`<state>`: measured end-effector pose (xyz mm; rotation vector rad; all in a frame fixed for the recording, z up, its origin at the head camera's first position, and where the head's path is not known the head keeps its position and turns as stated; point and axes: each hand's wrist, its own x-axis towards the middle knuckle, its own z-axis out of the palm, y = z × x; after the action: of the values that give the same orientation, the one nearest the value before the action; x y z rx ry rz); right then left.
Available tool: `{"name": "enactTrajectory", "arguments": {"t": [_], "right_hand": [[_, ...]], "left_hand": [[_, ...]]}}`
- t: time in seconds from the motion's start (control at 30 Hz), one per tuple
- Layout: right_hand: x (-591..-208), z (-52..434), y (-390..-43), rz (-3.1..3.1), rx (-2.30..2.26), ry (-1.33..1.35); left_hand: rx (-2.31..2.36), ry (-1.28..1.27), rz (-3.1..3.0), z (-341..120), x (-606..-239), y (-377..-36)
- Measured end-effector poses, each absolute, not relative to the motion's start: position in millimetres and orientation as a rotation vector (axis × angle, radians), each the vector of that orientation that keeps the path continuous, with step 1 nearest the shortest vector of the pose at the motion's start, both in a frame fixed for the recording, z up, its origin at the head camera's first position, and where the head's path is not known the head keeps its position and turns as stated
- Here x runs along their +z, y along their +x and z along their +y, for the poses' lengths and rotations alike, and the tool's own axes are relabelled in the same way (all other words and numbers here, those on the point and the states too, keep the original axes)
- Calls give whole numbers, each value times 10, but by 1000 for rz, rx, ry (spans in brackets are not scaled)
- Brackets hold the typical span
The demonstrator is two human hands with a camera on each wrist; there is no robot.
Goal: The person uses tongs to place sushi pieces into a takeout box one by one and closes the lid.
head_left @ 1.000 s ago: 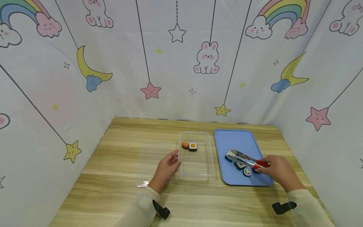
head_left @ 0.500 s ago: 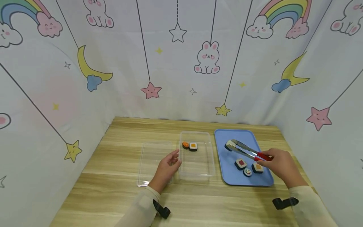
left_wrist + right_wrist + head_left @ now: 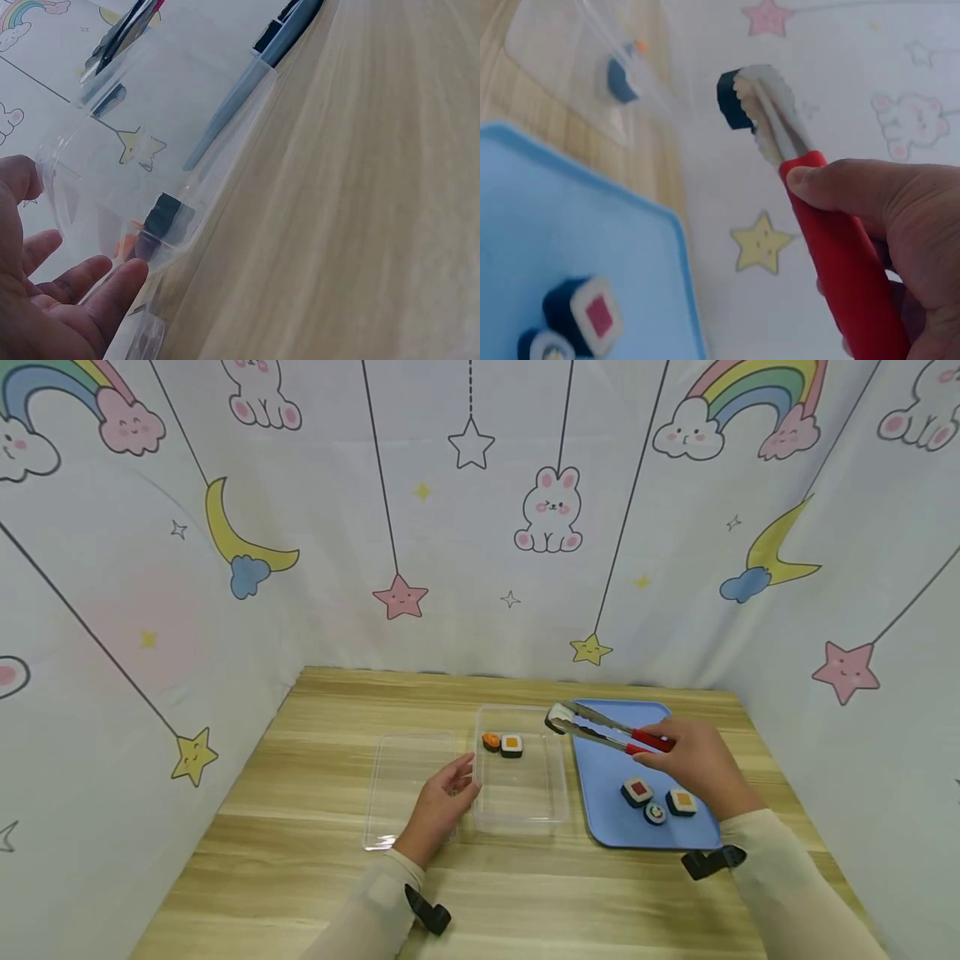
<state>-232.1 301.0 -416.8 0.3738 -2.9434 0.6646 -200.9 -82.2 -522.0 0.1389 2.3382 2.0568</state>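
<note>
Tongs (image 3: 829, 225): the right hand (image 3: 697, 760) grasps them around the red handle; their metal ends pinch one sushi piece (image 3: 733, 101).
Sushi piece: seen from the head, it is lifted at the box's one-o'clock corner; it looks like a toy, probably light and a little soft.
Hold for the piece: across two opposite sides, I judge, with gentle pressure, because smooth metal may let it turn.
Box (image 3: 525, 820): clear thin plastic, likely light, bendable and easy to slide; best steadied low on the nine-o'clock wall.
Left hand (image 3: 442, 802): fingers relaxed, grasping nothing, touching the nine-o'clock wall.
Tray (image 3: 600, 777): at three o'clock from the box, with three pieces (image 3: 637, 792) toward its five o'clock.
</note>
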Motion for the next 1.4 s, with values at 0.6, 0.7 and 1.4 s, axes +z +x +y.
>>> {"name": "enactTrajectory", "arguments": {"t": [0.6,0.7,1.4], "right_hand": [[-4351,2076,-2600,-3086,580,645],[-4368,1991,-2625,-3087,511,688],[-4364,2119,-2601,-3076,635,571]], "left_hand": [[2078,160,2344,-844,-5596,-2191],[2072,163,2347,-850,-5575,-2183],[2049,155,2367,-865,-5589,-2181]]}}
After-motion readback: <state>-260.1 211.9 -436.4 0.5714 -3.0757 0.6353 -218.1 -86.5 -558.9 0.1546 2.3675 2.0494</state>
